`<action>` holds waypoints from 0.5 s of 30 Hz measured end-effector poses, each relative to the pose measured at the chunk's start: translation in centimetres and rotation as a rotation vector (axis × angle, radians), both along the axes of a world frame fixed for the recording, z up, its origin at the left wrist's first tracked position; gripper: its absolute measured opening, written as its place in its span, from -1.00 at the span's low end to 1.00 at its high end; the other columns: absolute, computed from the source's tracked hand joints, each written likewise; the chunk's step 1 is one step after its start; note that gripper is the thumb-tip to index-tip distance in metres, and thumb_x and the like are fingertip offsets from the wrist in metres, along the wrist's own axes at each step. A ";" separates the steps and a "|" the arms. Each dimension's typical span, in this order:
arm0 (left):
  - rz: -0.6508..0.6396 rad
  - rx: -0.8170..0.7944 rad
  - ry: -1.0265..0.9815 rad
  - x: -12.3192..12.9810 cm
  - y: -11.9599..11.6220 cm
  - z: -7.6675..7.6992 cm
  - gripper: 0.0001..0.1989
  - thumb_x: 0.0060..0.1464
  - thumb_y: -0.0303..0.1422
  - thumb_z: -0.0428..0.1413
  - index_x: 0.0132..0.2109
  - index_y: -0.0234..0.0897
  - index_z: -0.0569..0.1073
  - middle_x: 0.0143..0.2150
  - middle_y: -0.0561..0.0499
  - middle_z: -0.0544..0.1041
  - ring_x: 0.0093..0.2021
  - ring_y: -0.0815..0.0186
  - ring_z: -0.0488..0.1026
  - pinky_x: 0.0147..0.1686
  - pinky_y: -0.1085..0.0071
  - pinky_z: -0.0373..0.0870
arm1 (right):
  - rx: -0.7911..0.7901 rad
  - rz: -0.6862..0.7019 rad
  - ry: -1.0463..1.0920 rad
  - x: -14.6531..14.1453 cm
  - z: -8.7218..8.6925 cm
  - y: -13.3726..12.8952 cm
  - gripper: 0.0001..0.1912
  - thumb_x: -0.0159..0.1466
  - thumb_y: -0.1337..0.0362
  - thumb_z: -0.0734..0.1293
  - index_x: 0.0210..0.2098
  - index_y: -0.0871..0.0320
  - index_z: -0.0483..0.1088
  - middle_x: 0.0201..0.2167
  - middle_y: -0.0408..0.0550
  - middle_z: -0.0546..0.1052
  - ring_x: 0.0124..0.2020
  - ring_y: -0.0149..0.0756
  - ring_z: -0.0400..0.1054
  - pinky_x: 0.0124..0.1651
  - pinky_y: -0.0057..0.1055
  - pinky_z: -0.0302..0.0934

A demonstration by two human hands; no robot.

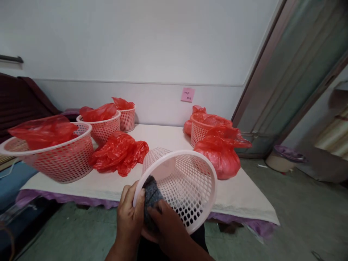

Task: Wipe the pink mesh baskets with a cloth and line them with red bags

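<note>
A pale pink plastic basket [190,188] with a perforated wall is tilted at the table's front edge, its mouth facing me. My left hand [129,208] grips the rim on the left, thumb inside and fingers outside. My right hand [167,221] reaches into the mouth, its fingers closed on a dark grey cloth [152,195]. The cloth lies against the inner left wall. Part of it is hidden behind my right hand. Behind the basket on the left, a crumpled heap of red plastic bags [118,154] rests on the table.
Pink baskets with red bags stand on the left, including a large near one [67,163]. A tied red bag [220,156] and another basket [198,130] stand on the right of the white-covered table [247,192]. A pink note [187,95] is on the wall; a bin [282,159] stands on the floor.
</note>
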State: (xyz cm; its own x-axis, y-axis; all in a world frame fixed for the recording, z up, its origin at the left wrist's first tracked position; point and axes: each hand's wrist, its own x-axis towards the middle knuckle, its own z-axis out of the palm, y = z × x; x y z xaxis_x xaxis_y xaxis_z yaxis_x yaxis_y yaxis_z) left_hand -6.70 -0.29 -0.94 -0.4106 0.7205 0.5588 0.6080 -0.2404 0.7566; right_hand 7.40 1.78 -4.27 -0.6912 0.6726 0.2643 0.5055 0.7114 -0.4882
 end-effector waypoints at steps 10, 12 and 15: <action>-0.107 0.052 0.231 -0.5 1.2 1.1 -0.72 0.25 -0.36 -0.02 0.08 -0.24 0.39 -0.21 0.01 0.42 -0.16 0.31 0.44 -0.14 0.42 0.35 | 0.058 -0.367 -0.260 4.8 -1.1 7.6 -0.73 0.15 0.55 0.20 -0.27 0.25 0.48 -0.23 0.22 0.48 -0.22 -0.04 0.38 -0.25 -0.24 0.26; -0.097 0.045 0.241 0.1 1.3 1.2 -0.71 0.25 -0.36 -0.02 0.09 -0.24 0.39 -0.20 0.01 0.43 -0.15 0.31 0.45 -0.15 0.43 0.36 | 0.020 -0.373 -0.153 4.0 -1.0 7.9 -0.68 0.11 0.54 0.21 -0.19 0.21 0.46 -0.23 0.13 0.48 -0.22 -0.12 0.39 -0.20 -0.28 0.27; -0.099 0.018 0.233 1.0 1.3 1.5 -0.71 0.25 -0.34 -0.02 0.08 -0.22 0.39 -0.20 0.01 0.43 -0.17 0.30 0.46 -0.16 0.43 0.38 | -0.031 -0.303 0.046 0.9 -1.3 6.9 -0.58 0.15 0.49 0.23 -0.01 0.14 0.38 -0.14 0.01 0.48 -0.12 -0.23 0.38 -0.07 -0.37 0.25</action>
